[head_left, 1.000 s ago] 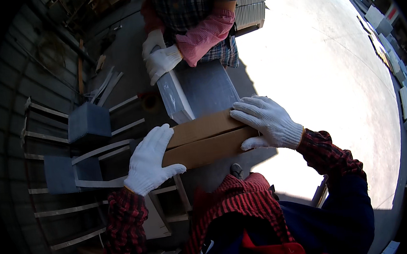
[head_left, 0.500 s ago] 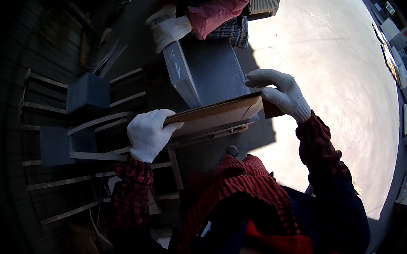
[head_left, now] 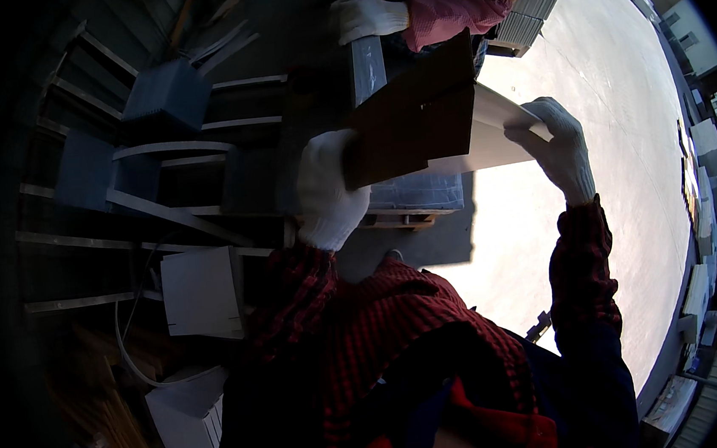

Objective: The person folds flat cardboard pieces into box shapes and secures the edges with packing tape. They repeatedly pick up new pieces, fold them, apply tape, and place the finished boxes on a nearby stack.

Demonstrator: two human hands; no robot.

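Observation:
Between my two white-gloved hands, in the air above a pallet stack, is a folded piece of cardboard (head_left: 414, 125), brown on one face and white on the other. My left hand (head_left: 326, 193) closes on its lower left end; the fingertips are partly hidden behind it. At the right end, my right hand (head_left: 558, 142) pinches the white flap between thumb and fingers. Beyond the cardboard, a co-worker's gloved hand (head_left: 370, 18) rests on the top of a long grey film-wrapped piece (head_left: 368, 69). The cardboard covers that piece's lower part.
The film-wrapped stack (head_left: 420, 195) sits on a wooden pallet (head_left: 405, 220). On the left, a slatted metal frame (head_left: 78, 240) carries grey-blue blocks (head_left: 166, 96). A white panel (head_left: 202, 293) and brown cardboard sheets (head_left: 124, 415) are at lower left. Grey stacked pieces (head_left: 524, 17) stand beyond the co-worker.
The cardboard has been raised and turned, so its brown face and folded flap now show. My right hand has closed on the white flap. The view has shifted.

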